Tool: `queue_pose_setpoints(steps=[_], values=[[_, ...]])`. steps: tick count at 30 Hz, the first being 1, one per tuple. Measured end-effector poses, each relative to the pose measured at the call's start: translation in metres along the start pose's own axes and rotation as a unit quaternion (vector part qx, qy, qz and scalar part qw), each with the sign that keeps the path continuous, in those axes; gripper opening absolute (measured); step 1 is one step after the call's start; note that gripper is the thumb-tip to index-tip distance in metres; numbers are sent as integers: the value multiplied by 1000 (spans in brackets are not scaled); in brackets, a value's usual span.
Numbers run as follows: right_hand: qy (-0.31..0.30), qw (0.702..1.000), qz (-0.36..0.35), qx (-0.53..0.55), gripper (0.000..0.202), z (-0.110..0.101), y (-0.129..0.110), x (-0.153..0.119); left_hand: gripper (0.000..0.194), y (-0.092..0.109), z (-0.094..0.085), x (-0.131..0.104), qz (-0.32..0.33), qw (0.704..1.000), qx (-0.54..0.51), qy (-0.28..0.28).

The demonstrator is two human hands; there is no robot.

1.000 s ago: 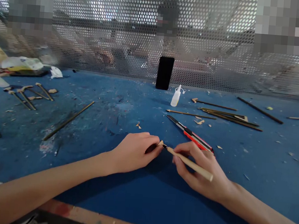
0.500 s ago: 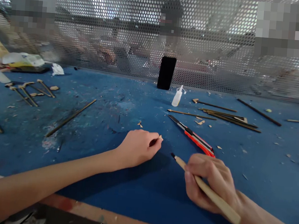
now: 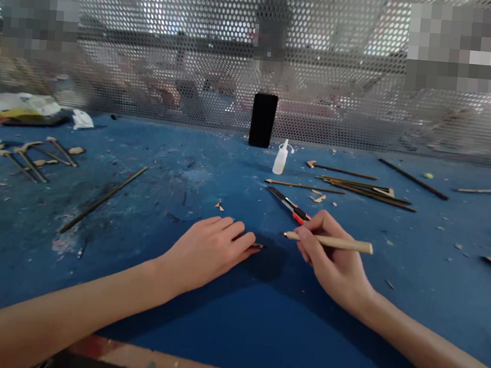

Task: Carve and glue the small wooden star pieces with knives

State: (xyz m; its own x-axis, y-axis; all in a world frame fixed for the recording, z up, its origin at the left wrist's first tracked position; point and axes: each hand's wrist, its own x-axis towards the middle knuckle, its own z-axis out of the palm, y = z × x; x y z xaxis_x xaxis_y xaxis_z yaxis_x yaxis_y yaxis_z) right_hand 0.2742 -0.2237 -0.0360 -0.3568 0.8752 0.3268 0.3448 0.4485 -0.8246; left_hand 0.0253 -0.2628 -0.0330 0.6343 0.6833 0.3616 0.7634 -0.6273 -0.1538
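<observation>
My left hand (image 3: 212,255) rests low on the blue tabletop, its thumb and fingers closed on a small, thin piece (image 3: 258,245). Only the dark-edged end of that piece pokes out; my fingers hide the rest. In my right hand (image 3: 337,259) is a wooden-handled tool (image 3: 346,245) with a short dark tip, held like a pencil. Its tip points left, a short gap away from the piece. Just behind my right hand lies a red and black utility knife (image 3: 289,203), its handle partly covered by the fingers.
A small white squeeze bottle (image 3: 280,158) and an upright black phone (image 3: 263,120) stand near the perforated metal screen (image 3: 187,55). Thin dark sticks (image 3: 368,192) lie at right, another stick (image 3: 103,199) at left. Small hammer-shaped pieces (image 3: 28,161) sit far left. Wood chips are scattered about.
My right hand has moved up and left, turning the tool nearly level and covering the knife's handle. My left hand has turned palm-down, and the piece's end now points lower. The view has shifted slightly.
</observation>
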Motion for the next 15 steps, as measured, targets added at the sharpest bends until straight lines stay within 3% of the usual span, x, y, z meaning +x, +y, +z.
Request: queue_pose_setpoints(steps=[3,6,15], values=[[-58,998,-34,6,12,0,-7,-4,25,-2,-2,-2,17,1000,-23,11],[-79,995,-56,1,13,2,-14,-9,20,-4,-5,-6,39,996,-67,37],[-117,993,19,26,27,8,-18,-13,28,-8,-3,-9,83,976,-193,52]])
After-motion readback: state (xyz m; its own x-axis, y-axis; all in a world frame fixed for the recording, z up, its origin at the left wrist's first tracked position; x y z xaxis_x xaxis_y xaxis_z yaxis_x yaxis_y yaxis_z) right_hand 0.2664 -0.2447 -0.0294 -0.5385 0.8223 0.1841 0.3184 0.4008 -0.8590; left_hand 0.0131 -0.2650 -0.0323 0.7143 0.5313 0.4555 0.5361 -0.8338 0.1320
